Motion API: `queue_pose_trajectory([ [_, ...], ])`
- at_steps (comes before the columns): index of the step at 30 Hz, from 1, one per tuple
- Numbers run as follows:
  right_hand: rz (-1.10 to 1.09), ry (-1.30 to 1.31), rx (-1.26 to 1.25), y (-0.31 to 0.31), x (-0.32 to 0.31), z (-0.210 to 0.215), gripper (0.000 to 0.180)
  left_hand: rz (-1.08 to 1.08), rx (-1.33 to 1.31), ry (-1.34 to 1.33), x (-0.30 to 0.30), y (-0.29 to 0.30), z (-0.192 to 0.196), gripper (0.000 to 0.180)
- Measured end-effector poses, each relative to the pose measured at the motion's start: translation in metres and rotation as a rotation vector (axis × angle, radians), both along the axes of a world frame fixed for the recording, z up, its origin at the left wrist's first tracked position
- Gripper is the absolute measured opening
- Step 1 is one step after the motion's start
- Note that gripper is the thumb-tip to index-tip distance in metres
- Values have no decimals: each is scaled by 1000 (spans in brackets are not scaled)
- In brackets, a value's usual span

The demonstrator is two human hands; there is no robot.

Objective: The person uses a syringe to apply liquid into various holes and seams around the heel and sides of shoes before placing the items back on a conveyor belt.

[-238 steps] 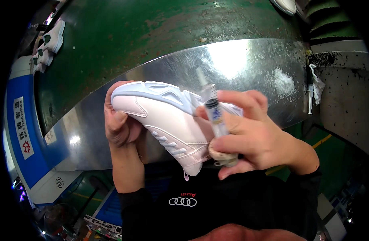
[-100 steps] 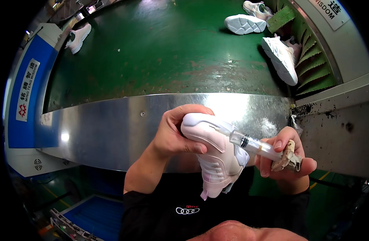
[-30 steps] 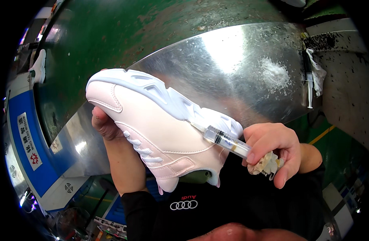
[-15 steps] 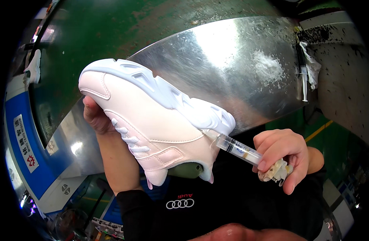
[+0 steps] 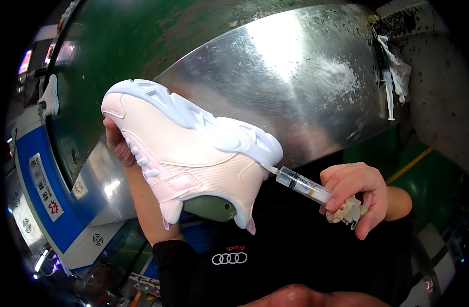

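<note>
A pale pink sneaker [image 5: 186, 138] with a thick white sole lies on its side in the air, its toe toward the left and its sole facing away from me. My left hand [image 5: 120, 143] is closed around the toe and lace side, most of its fingers hidden behind the shoe. A dark green shoe last [image 5: 209, 208] fills the collar. In my right hand [image 5: 358, 189] is a clear plastic syringe [image 5: 302, 185], gripped near its plunger end, where crusty beige residue clings. The syringe's narrow tip meets the seam between upper and sole at the heel.
A shiny metal tabletop [image 5: 234, 66] with a patch of white residue [image 5: 336, 75] stretches beyond the shoe. Another syringe [image 5: 389, 97] hangs by a crumpled white cloth [image 5: 398, 71] at the right. A blue and white machine [image 5: 60, 204] stands at the left, with a white shoe [image 5: 50, 96] beyond it.
The sneaker has shifted left and turned, showing more of its heel. The syringe tip now sits farther back along the sole seam, while my right hand has barely moved.
</note>
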State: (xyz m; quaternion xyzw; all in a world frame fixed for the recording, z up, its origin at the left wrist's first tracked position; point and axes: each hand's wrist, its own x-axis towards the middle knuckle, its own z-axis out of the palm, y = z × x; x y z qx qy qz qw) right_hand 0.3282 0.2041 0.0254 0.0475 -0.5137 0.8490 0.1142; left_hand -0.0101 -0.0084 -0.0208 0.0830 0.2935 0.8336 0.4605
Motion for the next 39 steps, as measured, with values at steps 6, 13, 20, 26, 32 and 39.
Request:
queue_pose_trajectory([
  [6, 14, 37, -30, -2, 7, -17, 50, -44, -224, 24, 27, 9, 28, 69],
  [13, -58, 75, 112, -5, 1, -25, 46, -167, -363, -2, 44, -21, 52, 60],
  [20, -105, 23, 222, -16, -13, -24, 40, 85, -680, 188, 47, -120, 31, 45],
  [26, -129, 30, 221, -29, -17, -25, 38, 19, -689, 142, 96, -135, 45, 49],
  [32, -222, 49, 235, -39, -18, -27, 43, 6, -702, 55, 145, -95, 58, 72],
  [39, -191, -11, 160, -37, -16, -20, 46, -86, -567, 32, 165, -100, 47, 75],
])
